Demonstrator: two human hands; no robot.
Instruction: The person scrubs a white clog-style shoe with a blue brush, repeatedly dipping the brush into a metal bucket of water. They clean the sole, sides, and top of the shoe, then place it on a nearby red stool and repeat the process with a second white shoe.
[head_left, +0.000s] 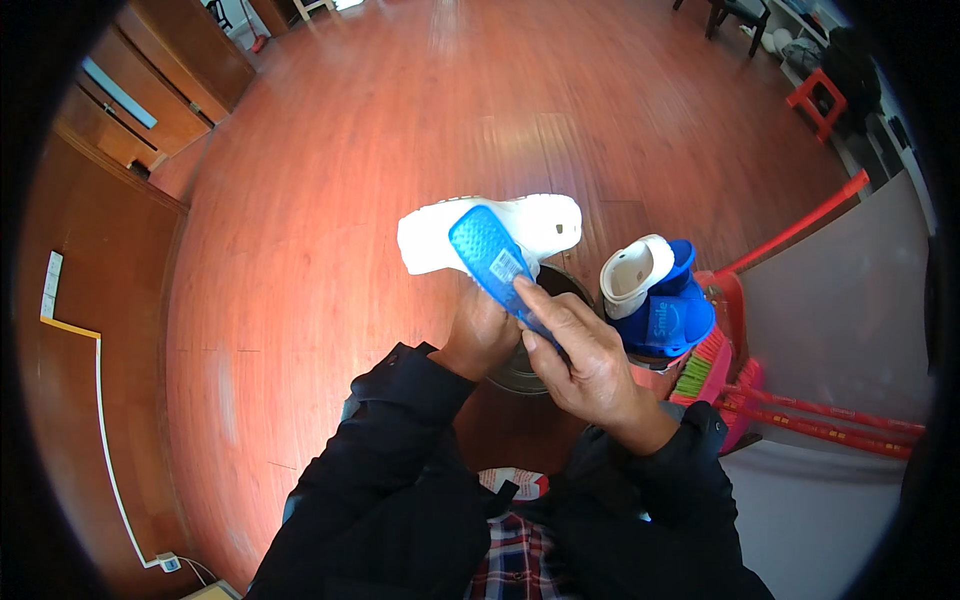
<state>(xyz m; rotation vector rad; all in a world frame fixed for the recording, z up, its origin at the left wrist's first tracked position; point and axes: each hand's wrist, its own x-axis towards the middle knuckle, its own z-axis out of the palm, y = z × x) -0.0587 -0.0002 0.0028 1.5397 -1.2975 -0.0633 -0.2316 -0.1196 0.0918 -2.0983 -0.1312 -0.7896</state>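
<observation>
My left hand grips a white clog from below, above a dark round bin. Glare washes out most of the clog's surface; one hole shows near its right end. In my right hand is a translucent blue plastic brush, back side up, with a label on it. The brush lies across the clog in view. Its underside is hidden, so I cannot tell whether it touches the clog. To the right, a second white clog leans on a pair of blue slippers bearing writing.
Brooms with red handles and a pink-and-green brush head lie by my right side, near a red dustpan. A grey panel borders the right. Farther off stands a red plastic stool. A wooden wall runs along the left.
</observation>
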